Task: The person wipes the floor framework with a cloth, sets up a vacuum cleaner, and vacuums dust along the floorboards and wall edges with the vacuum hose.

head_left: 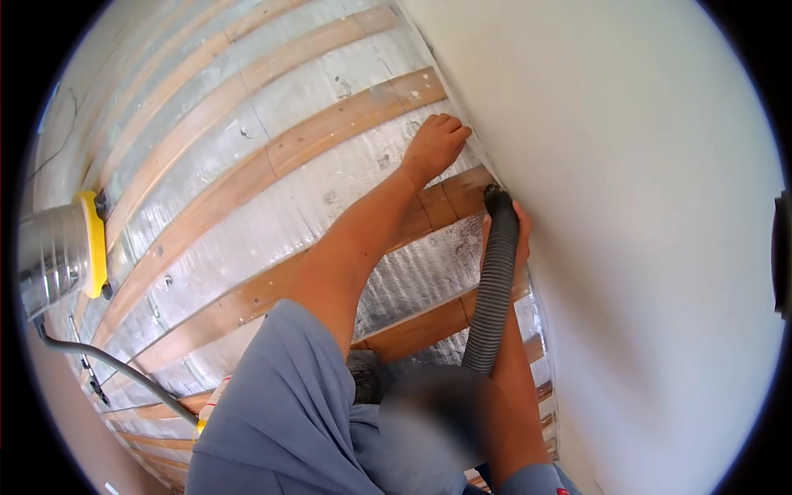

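Observation:
My right hand (521,235) is wrapped round the upper end of a black ribbed hose (493,289), close to the white wall. The hose's open end meets a wooden batten (454,200). Further up, my left hand (437,147) has its fingers curled at the wall's edge, above silvery foil sheeting (330,206); whether it holds anything is hidden. Both forearms reach in from grey-blue sleeves.
A smooth white wall (643,206) fills the right side. Parallel wooden battens cross the foil. At the left stands a clear cylindrical container with a yellow rim (95,244), and a grey hose (124,365) runs below it.

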`<state>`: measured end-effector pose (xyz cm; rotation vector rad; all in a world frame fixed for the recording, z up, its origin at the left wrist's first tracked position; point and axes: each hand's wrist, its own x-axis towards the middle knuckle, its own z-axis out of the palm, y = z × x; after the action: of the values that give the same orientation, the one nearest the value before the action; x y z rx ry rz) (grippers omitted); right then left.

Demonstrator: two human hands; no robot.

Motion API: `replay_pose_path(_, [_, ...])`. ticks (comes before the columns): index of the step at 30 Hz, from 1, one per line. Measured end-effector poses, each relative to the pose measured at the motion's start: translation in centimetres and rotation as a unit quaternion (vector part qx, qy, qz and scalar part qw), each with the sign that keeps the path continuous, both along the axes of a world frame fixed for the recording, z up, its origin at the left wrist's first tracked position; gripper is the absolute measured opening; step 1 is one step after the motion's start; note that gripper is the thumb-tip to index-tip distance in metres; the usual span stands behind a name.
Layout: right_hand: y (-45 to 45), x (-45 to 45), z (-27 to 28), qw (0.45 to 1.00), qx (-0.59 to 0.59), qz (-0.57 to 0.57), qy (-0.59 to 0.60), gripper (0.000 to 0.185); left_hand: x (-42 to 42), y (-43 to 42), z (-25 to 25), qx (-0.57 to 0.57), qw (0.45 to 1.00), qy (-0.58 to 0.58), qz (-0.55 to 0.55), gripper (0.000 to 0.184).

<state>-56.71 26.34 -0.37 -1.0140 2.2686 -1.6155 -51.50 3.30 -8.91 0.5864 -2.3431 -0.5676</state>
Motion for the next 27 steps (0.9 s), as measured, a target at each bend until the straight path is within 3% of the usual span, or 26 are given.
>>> replay_pose_path(4, [2.3, 0.6, 0.9, 0.998, 0.063, 0.009, 0.012, 0.047, 0.8, 0.6, 0.2, -0.001, 0.998, -0.044, 0.045, 0.025])
replay_pose_path(9, [-1.4, 1.5, 4.7, 0.996, -0.002, 0.074, 0.040, 0.045, 1.9, -0.7, -0.9, -0.092, 0.996, -0.004, -0.007, 0.019])
replay_pose_path(11, [-4.6, 1.2, 4.3, 0.996, -0.018, 0.087, 0.031, 0.045, 1.9, -0.3, -1.0, -0.068, 0.998, 0.012, -0.007, 0.018])
replay_pose_path(14, [-9.3, 0.4, 2.9, 0.990, -0.071, 0.096, -0.070, 0.031, 2.2, -0.4, -0.1, -0.028, 0.999, 0.035, 0.002, 0.015])
replay_pose_path(15, [-10.7, 0.1, 2.9, 0.971, -0.103, 0.097, -0.192, 0.024, 2.2, -0.4, 0.1, -0.011, 0.999, 0.042, 0.006, 0.014])
replay_pose_path(17, [-13.2, -0.5, 1.9, 0.936, -0.132, 0.095, -0.312, 0.024, 2.2, -0.5, 0.2, 0.006, 0.999, 0.050, 0.016, 0.013])
replay_pose_path(20, [-15.6, -1.7, -1.1, 0.922, -0.145, 0.081, -0.351, 0.035, 2.6, -0.4, 0.4, 0.040, 0.997, 0.057, 0.039, 0.014])
replay_pose_path(22, [-16.5, -2.2, -1.8, 0.969, -0.093, 0.132, -0.187, 0.028, 2.7, -0.9, 0.5, 0.059, 0.996, 0.053, 0.050, 0.017])
replay_pose_path(23, [-16.4, -2.3, -2.1, 0.969, -0.091, 0.130, -0.189, 0.028, 2.8, -0.9, 0.6, 0.063, 0.995, 0.056, 0.055, 0.018])
replay_pose_path(25, [-16.2, -2.6, -1.5, 0.925, -0.091, 0.121, -0.348, 0.030, 2.6, -0.6, 0.2, 0.070, 0.994, 0.062, 0.056, 0.019])
replay_pose_path(27, [-16.5, -2.7, -1.4, 0.940, -0.085, 0.117, -0.309, 0.032, 2.5, -1.2, -0.3, 0.059, 0.996, 0.056, 0.045, 0.019])
